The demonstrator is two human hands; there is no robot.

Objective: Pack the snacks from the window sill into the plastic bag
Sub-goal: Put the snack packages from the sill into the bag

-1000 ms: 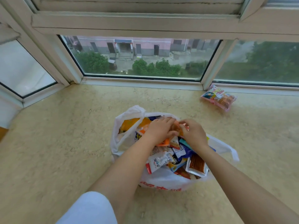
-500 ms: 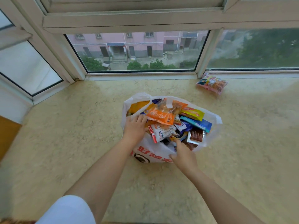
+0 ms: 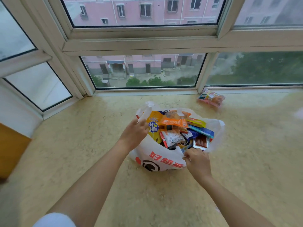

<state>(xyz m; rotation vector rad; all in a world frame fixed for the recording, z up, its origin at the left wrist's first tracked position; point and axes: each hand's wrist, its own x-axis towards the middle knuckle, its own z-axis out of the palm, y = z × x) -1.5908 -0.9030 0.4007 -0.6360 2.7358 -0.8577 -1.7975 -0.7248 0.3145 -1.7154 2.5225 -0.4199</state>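
Snacks (image 3: 177, 128) are lying heaped in the bag (image 3: 157, 159), which is sitting mid-sill (image 3: 82, 145); one packet (image 3: 211, 98) is waiting apart by the window frame. The left hand (image 3: 134, 133) is gripping the bag's left handle, the right hand (image 3: 196, 158) is pinching the near rim, fingers (image 3: 186, 157) curled on plastic. Judging by this, the mouth is being spread; pulling both edges outward and low should be keeping the heap from spilling while leaving room for that last packet.

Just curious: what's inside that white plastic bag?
The white plastic bag brims with snack packets: an orange packet on top, a blue one beside it. Anything deeper is covered.
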